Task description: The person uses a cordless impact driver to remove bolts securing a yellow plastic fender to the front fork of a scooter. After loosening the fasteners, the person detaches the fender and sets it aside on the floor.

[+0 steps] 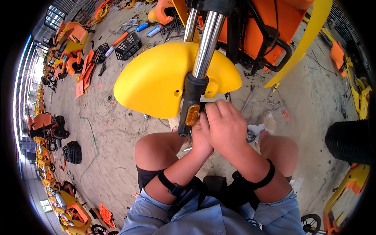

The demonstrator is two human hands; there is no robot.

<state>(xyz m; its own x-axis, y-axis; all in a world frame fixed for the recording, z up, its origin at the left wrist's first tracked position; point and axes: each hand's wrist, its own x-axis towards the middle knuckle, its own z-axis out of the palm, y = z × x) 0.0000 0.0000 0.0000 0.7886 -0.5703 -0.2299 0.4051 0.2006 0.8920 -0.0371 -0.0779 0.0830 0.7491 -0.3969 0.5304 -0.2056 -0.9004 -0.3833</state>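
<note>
A chrome front fork (pixel 206 43) with a black lower leg (pixel 194 88) slants down in front of me. An amber reflector (pixel 192 114) sits on that leg. A yellow mudguard (pixel 152 78) is beside the leg, with a bolt hole near it. My right hand (pixel 225 123) is closed just right of the lower leg, its fingers curled inward. Partly beneath it, my left hand (pixel 202 138) is closed too, close against the leg by the reflector. Both hands meet there, and whatever their fingertips hold is hidden.
An orange body panel (pixel 254 31) and a curved yellow strip (pixel 303 43) rise beyond the fork. Black baskets (pixel 128 46), spray cans (pixel 154 31) and loose parts litter the concrete floor. A black ribbed stack (pixel 348 141) stands at right; yellow scooters (pixel 70 207) line the left.
</note>
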